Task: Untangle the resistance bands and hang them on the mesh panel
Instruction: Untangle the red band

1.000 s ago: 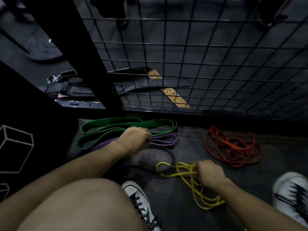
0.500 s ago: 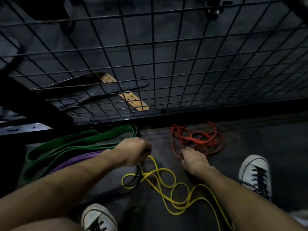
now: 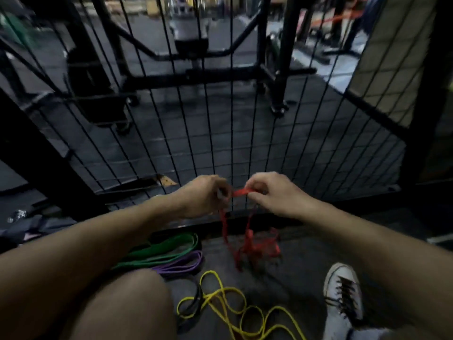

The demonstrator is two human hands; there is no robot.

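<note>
My left hand (image 3: 204, 197) and my right hand (image 3: 270, 193) both pinch the red band (image 3: 248, 244) just in front of the black mesh panel (image 3: 255, 133). A short stretch of it runs taut between my fingers, and the rest hangs in a tangle down to the floor. The yellow band (image 3: 228, 305) lies in loose loops on the floor between my legs. The green band (image 3: 161, 250) and the purple band (image 3: 181, 265) lie side by side to the left, below my left forearm. A black band (image 3: 197, 299) crosses the yellow loops.
My bare left knee (image 3: 122, 307) fills the lower left. My white sneaker (image 3: 343, 293) stands at the lower right. Beyond the mesh stand black gym frames (image 3: 220, 74) and a belt on the floor (image 3: 157, 182). A second mesh panel (image 3: 382, 69) angles off at the right.
Both hands left the purple and yellow bands, took hold of the red band and lifted it off the floor up to the mesh. My view tilted upward.
</note>
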